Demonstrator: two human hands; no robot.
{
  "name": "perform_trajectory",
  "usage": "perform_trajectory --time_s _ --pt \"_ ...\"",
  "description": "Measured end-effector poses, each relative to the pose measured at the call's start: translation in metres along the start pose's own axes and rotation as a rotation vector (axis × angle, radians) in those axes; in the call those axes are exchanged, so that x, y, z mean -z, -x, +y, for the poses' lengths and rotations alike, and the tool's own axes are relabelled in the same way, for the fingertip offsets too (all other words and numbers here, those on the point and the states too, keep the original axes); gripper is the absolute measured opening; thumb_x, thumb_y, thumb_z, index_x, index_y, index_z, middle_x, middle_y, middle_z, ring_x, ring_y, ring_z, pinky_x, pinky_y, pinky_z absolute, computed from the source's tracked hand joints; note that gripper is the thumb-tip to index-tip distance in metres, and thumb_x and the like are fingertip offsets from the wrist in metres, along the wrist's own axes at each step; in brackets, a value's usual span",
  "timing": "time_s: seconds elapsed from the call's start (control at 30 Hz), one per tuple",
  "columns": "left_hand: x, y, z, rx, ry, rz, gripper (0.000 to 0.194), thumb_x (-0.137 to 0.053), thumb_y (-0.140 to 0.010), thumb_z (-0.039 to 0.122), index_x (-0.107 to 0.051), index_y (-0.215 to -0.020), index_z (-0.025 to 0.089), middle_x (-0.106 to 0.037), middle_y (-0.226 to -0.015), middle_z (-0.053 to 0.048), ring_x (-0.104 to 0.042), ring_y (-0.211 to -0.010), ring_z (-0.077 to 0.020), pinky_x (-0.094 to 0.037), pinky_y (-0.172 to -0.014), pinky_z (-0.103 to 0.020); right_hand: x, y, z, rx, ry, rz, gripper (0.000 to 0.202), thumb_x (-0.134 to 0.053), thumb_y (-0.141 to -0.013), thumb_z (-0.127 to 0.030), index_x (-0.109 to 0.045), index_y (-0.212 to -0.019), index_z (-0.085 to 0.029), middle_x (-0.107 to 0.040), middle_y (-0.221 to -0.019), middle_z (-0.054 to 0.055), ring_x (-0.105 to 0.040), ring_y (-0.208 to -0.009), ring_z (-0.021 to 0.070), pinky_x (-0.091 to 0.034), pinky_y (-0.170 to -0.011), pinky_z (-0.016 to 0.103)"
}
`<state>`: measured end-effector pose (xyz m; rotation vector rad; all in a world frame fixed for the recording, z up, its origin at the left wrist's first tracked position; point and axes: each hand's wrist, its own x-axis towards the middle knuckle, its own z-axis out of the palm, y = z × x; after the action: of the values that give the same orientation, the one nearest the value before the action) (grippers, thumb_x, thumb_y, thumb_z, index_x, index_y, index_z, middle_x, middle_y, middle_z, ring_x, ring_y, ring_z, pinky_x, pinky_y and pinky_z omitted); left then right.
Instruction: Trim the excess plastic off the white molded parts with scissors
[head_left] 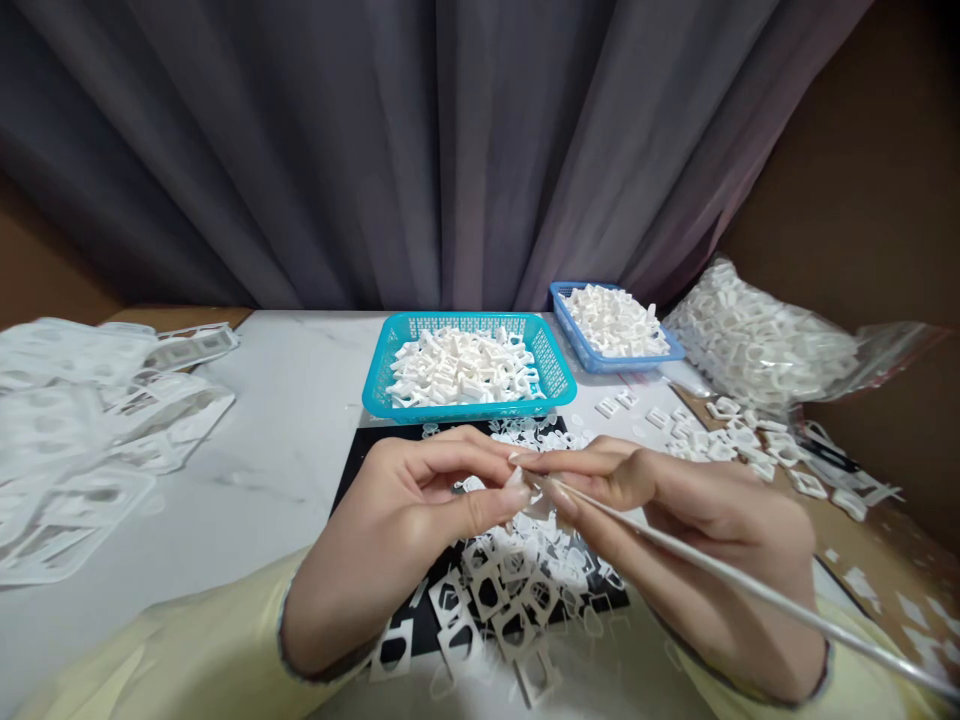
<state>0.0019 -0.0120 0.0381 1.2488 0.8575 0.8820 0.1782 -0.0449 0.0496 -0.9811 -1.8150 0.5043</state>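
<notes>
My left hand is closed, thumb and fingers pinching a small white plastic piece in front of me. My right hand grips a long thin whitish rod, whose near end slants off toward the lower right. The rod's tip meets the piece between my fingertips, where fingers partly hide both. Beneath the hands, a heap of white frame-like scraps and thin rings covers much of a black mat. Some square frames with holes spill over its front edge.
A turquoise basket full of small white pieces stands behind the mat. Right of it are a blue basket of similar pieces and a clear bag stuffed with more. Loose pieces lie at right. White moulded sheets pile up left.
</notes>
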Motion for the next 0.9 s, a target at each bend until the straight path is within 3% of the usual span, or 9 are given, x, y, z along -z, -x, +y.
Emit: perform_trajectory --time_s 0.23,0.4,0.53,0.6,0.67,0.8,0.9 --pt "0.001 -0.002 0.001 -0.052 -0.079 0.027 0.008 -0.067 -0.074 0.017 -0.071 -0.068 0.020 -0.062 -0.081 0.000 -0.060 -0.084 -0.0152 -0.045 -0.076 -0.024 -0.012 0.005 -0.001 0.174 0.092 0.038 0.021 -0.057 -0.075 0.003 -0.058 -0.077 -0.017 -0.069 -0.098 0.010 -0.061 -0.070 0.0140 -0.053 -0.059 0.025" --pt "0.000 0.001 0.003 -0.086 -0.133 0.039 0.009 -0.068 -0.074 0.017 -0.071 -0.066 0.020 -0.062 -0.078 0.000 -0.060 -0.079 -0.0127 -0.046 -0.073 -0.021 -0.012 0.004 0.006 0.267 0.287 -0.065 0.017 -0.048 -0.083 -0.001 -0.058 -0.084 -0.015 -0.066 -0.107 0.016 -0.062 -0.080 0.0178 -0.054 -0.067 0.032" --pt "0.000 0.002 0.007 -0.128 -0.160 0.041 0.005 -0.069 -0.073 0.017 -0.071 -0.069 0.018 -0.066 -0.082 -0.002 -0.062 -0.081 -0.0142 -0.048 -0.073 -0.021 -0.008 0.001 0.012 0.286 0.320 0.043 0.017 -0.054 -0.078 -0.001 -0.059 -0.083 -0.017 -0.068 -0.103 0.014 -0.064 -0.076 0.0182 -0.055 -0.064 0.031" --pt "0.000 0.002 0.008 -0.133 -0.152 0.009 0.006 -0.068 -0.073 0.016 -0.071 -0.069 0.018 -0.067 -0.087 -0.003 -0.063 -0.086 -0.0154 -0.049 -0.074 -0.021 -0.003 -0.001 0.011 0.215 0.251 0.142 0.017 -0.058 -0.076 -0.003 -0.060 -0.077 -0.020 -0.070 -0.099 0.008 -0.066 -0.074 0.0167 -0.055 -0.063 0.028" --pt "0.001 0.002 0.009 -0.147 -0.131 -0.010 0.006 -0.068 -0.074 0.015 -0.071 -0.070 0.018 -0.069 -0.093 -0.003 -0.063 -0.090 -0.0162 -0.049 -0.077 -0.021 0.004 -0.005 0.007 0.045 0.112 0.172 0.013 -0.063 -0.076 -0.009 -0.061 -0.070 -0.020 -0.072 -0.090 0.004 -0.068 -0.080 0.0180 -0.056 -0.067 0.025" --pt "0.002 0.003 0.007 -0.190 -0.101 -0.033 0.007 -0.067 -0.075 0.014 -0.068 -0.069 0.018 -0.070 -0.098 -0.002 -0.064 -0.091 -0.0149 -0.050 -0.076 -0.020 0.017 -0.013 -0.005 -0.431 -0.257 -0.005 0.025 -0.070 -0.074 -0.024 -0.055 -0.055 -0.020 -0.072 -0.072 0.001 -0.064 -0.100 0.0227 -0.055 -0.078 0.025" --pt "0.003 0.003 0.006 -0.182 -0.108 -0.056 0.008 -0.066 -0.076 0.015 -0.067 -0.069 0.018 -0.069 -0.100 -0.001 -0.064 -0.090 -0.0137 -0.050 -0.076 -0.019 0.020 -0.015 -0.012 -0.524 -0.356 0.030 0.025 -0.072 -0.072 -0.024 -0.057 -0.053 -0.019 -0.073 -0.073 0.002 -0.062 -0.103 0.0233 -0.053 -0.083 0.027"
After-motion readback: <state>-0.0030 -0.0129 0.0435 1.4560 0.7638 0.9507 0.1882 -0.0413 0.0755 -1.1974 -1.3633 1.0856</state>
